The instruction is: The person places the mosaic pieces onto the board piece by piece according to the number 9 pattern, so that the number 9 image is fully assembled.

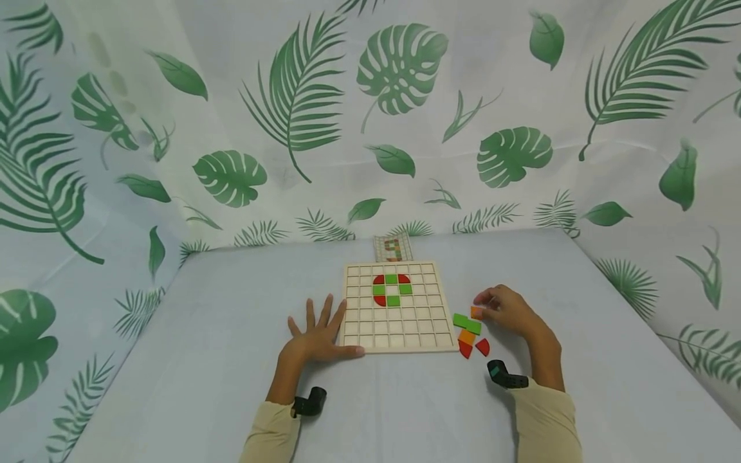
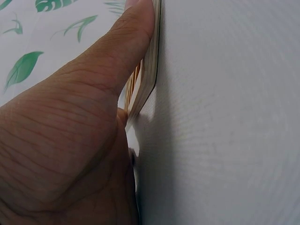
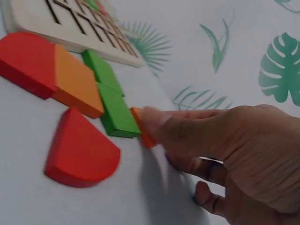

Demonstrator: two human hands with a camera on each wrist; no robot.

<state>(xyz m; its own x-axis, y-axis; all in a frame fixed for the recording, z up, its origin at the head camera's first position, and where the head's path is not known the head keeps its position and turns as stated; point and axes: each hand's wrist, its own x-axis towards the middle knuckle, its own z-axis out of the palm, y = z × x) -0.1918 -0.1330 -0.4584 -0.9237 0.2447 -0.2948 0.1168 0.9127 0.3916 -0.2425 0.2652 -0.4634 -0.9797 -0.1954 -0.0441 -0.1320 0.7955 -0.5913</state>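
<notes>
A wooden grid board point(image 1: 399, 328) lies on the table, bearing three red quarter-round pieces point(image 1: 379, 300) and several green square blocks point(image 1: 393, 301) set in a ring. My left hand point(image 1: 315, 341) rests at its lower left corner, fingers spread along the left side and thumb on the front edge. Right of the board, my right hand point(image 1: 512, 312) pinches an orange block point(image 3: 146, 133) between thumb and index finger; the fingertips partly hide it. Beside that block lie two green blocks point(image 3: 117, 112), another orange block point(image 3: 77, 82) and two loose red quarter-rounds point(image 3: 82, 150).
Behind the board, a small pattern card point(image 1: 393, 247) shows a coloured figure on a grid. A pale cloth covers the table point(image 1: 231, 302), and a leaf-printed curtain point(image 1: 324, 128) hangs at the back and sides. Each wrist wears a black camera point(image 1: 311, 402).
</notes>
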